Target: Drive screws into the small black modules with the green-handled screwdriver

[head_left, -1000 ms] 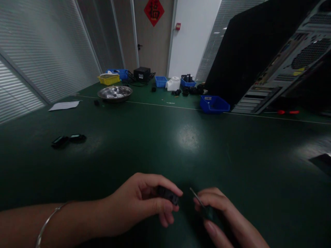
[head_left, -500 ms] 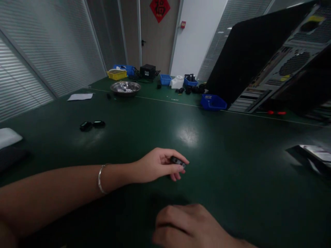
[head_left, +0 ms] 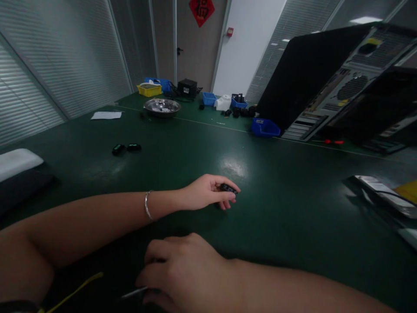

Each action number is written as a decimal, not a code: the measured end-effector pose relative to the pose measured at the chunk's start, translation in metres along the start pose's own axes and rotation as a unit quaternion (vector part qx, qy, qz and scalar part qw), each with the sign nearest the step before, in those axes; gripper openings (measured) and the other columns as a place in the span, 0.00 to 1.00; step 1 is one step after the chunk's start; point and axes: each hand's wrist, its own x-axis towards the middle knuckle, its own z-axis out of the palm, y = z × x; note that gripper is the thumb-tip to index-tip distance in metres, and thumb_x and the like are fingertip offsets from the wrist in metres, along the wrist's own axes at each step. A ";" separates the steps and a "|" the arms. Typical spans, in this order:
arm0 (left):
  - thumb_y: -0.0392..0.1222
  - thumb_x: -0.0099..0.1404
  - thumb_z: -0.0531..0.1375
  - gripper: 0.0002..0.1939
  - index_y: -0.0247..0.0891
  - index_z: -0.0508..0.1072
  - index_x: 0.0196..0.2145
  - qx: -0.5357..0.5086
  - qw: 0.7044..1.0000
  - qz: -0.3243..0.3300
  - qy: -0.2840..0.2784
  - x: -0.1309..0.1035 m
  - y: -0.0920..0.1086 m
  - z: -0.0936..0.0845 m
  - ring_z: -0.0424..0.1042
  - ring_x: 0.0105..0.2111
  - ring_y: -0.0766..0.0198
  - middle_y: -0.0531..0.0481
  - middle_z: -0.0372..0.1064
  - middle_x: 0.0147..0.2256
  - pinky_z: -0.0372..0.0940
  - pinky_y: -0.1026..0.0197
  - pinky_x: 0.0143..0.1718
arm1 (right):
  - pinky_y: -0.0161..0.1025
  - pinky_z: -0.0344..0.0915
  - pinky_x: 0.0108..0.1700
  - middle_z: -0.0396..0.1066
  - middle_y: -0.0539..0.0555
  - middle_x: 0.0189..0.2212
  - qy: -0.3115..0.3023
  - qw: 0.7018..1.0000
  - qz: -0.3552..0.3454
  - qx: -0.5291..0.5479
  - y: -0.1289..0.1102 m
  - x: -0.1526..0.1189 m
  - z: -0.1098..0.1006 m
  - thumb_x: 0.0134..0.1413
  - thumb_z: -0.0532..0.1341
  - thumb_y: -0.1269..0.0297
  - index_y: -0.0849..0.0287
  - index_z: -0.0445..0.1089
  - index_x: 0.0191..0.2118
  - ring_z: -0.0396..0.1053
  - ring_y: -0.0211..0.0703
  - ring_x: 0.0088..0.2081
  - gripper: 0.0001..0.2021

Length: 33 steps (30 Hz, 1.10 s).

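A small black part (head_left: pixel 229 188) is pinched between the thumb and fingers of my left hand (head_left: pixel 208 191), just above the green table (head_left: pixel 286 208). My right hand (head_left: pixel 185 271) is closer to me and lower left, its fingers curled and pointing left. A thin, metallic rod-like thing (head_left: pixel 134 293) sticks out from under its fingers; what it is cannot be made out. Near it at the bottom left runs a yellow cord (head_left: pixel 76 290). Two small black parts (head_left: pixel 117 149) lie side by side on the table at the left.
A metal bowl (head_left: pixel 162 108), a yellow bin (head_left: pixel 149 90) and a blue bin (head_left: pixel 265 128) stand farther back. A large black computer case (head_left: pixel 302 74) stands at the right. A white device (head_left: pixel 387 195) lies at the right edge, white paper (head_left: pixel 106 115) at the back left.
My right hand has moved left and more of its forearm shows; the rod and yellow cord have come into view. My left hand still holds the black part. The view has shifted slightly.
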 end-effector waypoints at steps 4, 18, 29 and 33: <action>0.38 0.64 0.65 0.14 0.30 0.75 0.46 0.004 1.000 -0.003 -0.002 -0.001 0.003 0.002 0.75 0.29 0.65 0.46 0.75 0.32 0.70 0.61 0.33 | 0.33 0.66 0.32 0.74 0.47 0.41 0.003 1.000 -0.011 -0.010 0.001 0.002 0.009 0.61 0.63 0.63 0.55 0.74 0.45 0.73 0.39 0.37 0.08; 0.38 0.64 0.65 0.14 0.32 0.74 0.47 0.030 0.999 -0.027 -0.028 -0.003 0.005 0.008 0.73 0.31 0.64 0.48 0.73 0.34 0.70 0.58 0.37 | 0.33 0.64 0.23 0.73 0.52 0.33 0.379 0.853 0.305 0.192 0.063 -0.102 -0.061 0.63 0.60 0.67 0.59 0.73 0.38 0.68 0.36 0.23 0.04; 0.34 0.65 0.62 0.09 0.30 0.73 0.43 0.053 0.997 -0.034 -0.035 -0.003 0.009 0.013 0.71 0.33 0.65 0.50 0.70 0.33 0.68 0.58 0.38 | 0.27 0.55 0.16 0.69 0.48 0.30 0.329 0.850 0.332 0.244 0.071 -0.100 -0.053 0.62 0.60 0.67 0.59 0.72 0.36 0.59 0.28 0.16 0.04; 0.36 0.65 0.62 0.08 0.30 0.73 0.41 0.053 0.998 -0.026 -0.026 -0.003 0.006 0.014 0.71 0.33 0.65 0.51 0.69 0.32 0.68 0.58 0.39 | 0.29 0.61 0.22 0.69 0.49 0.32 0.340 0.856 0.322 0.222 0.073 -0.098 -0.046 0.62 0.60 0.69 0.58 0.72 0.36 0.63 0.31 0.20 0.04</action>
